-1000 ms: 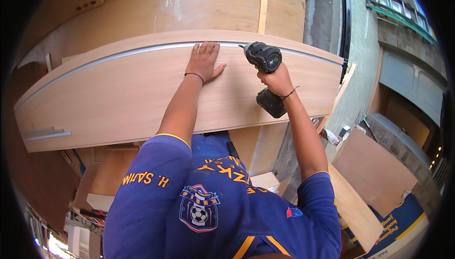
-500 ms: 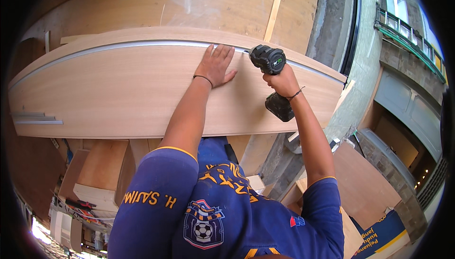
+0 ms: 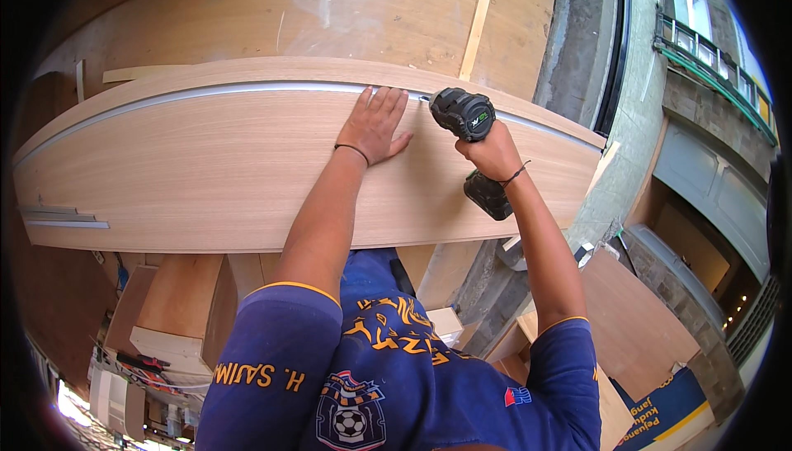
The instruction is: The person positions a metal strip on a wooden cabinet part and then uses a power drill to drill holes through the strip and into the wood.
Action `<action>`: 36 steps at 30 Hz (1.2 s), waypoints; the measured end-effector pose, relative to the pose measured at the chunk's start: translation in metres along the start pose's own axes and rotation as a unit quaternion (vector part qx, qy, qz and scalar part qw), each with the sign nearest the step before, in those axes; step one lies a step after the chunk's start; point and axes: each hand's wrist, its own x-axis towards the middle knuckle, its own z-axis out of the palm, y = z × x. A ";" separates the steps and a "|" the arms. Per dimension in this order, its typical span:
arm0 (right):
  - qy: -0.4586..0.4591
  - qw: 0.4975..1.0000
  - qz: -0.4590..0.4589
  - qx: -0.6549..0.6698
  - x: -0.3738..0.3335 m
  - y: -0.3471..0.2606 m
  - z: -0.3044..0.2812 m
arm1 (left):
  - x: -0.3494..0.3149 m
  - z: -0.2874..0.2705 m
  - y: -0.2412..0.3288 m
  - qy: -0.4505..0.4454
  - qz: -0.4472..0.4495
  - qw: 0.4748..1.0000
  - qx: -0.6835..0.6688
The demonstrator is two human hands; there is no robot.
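Observation:
A long pale wood-grain panel lies across in front of me, with a thin metal strip running along a groove near its far edge. My left hand rests flat on the panel, fingers spread, its fingertips at the strip. In my right hand is a black cordless drill, gripped by the handle with its battery toward me. The drill's nose points left, and its tip is at the strip, just right of my left fingers. Whether the tip touches the strip, I cannot tell.
Short metal strips lie on the panel's left end. Beyond it is a large wooden board with a narrow batten on it. A wooden box stands below on the left; a brown sheet leans at the right.
The panel sits slightly lower in the picture. The drill's tip is a little nearer to my left hand, which stays flat on the panel.

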 end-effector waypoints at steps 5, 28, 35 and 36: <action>-0.010 1.000 0.018 -0.015 0.001 -0.003 -0.001 | -0.001 0.001 -0.001 0.008 0.004 1.000 0.001; 0.002 0.995 -0.054 -0.090 0.011 0.002 0.002 | -0.001 0.005 0.001 -0.006 -0.003 1.000 -0.006; 0.001 0.993 -0.055 -0.100 0.010 0.000 0.003 | -0.002 0.007 -0.001 -0.013 -0.003 1.000 -0.002; -0.006 0.994 -0.033 -0.100 0.010 -0.001 0.003 | -0.003 0.008 -0.001 -0.015 -0.003 1.000 -0.003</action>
